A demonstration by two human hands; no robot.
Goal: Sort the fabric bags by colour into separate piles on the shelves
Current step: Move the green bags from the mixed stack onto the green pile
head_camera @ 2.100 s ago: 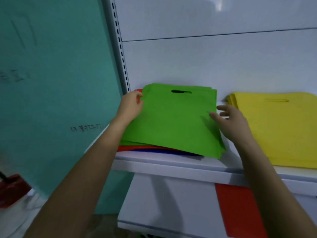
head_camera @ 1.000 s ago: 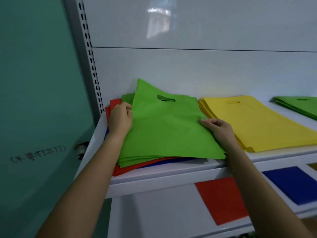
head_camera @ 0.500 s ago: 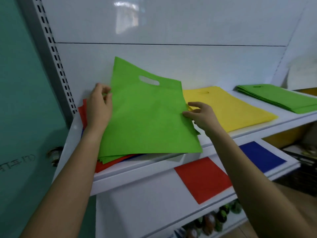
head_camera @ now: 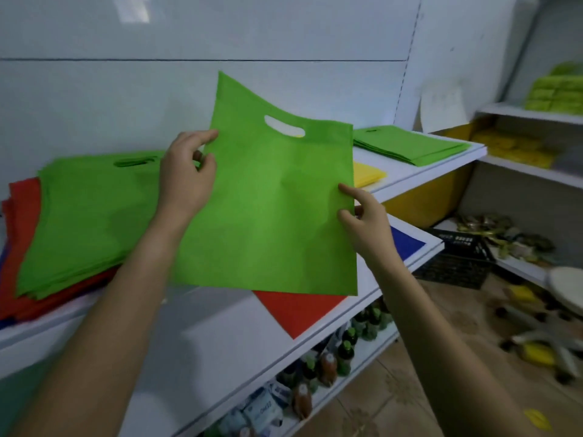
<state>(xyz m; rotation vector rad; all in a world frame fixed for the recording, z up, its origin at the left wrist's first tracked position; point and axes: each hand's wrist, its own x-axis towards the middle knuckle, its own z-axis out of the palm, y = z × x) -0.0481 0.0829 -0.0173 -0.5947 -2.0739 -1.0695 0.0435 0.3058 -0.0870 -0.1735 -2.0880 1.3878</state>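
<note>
Above the left mixed stack of green, red and blue fabric bags [head_camera: 88, 209], now lifted clear: left hand [head_camera: 186, 181] pinching one edge of flat green slot-handled fabric bag [head_camera: 277, 216], right hand [head_camera: 362, 216] the other. Likely bound for sorted green pile [head_camera: 410, 146] at far right.

My view: two shelves.
Upper shelf [head_camera: 402, 179]: mixed pile [head_camera: 88, 216], yellow pile [head_camera: 367, 175], green pile [head_camera: 410, 146]. Lower shelf [head_camera: 220, 342]: red bag [head_camera: 299, 310], blue bag [head_camera: 407, 244].

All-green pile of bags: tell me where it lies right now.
In the head view, the all-green pile lies at the right end of the upper shelf, just right of the yellow pile, beyond the held green bag.
</note>
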